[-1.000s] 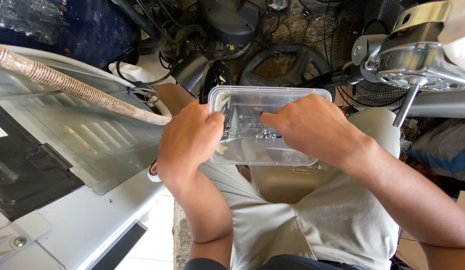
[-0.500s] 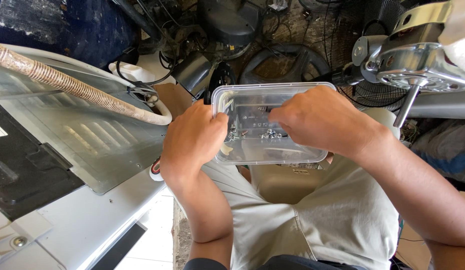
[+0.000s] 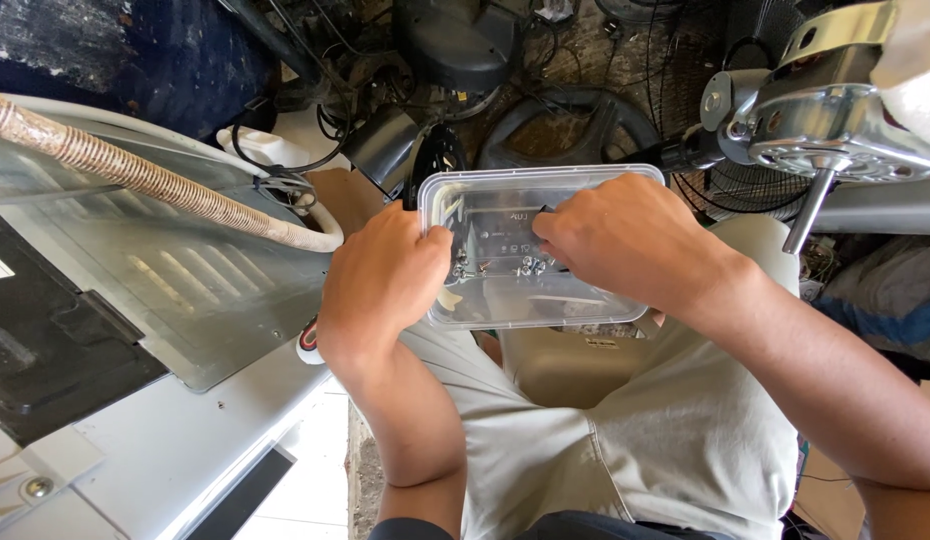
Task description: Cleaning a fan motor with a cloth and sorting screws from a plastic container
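We judged ourselves mid-pick: left hand [image 3: 380, 285] clamped on the clear plastic tub [image 3: 545, 250] at twelve o'clock over our lap, right hand [image 3: 620, 240] pinching among its small screws [image 3: 530, 265], needing a fine fingertip lift.

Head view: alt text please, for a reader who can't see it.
Seen from above, a person's left hand steadies a clear plastic tub on their lap while the right hand reaches in among small screws. A grey appliance panel with a ribbed hose lies at left.
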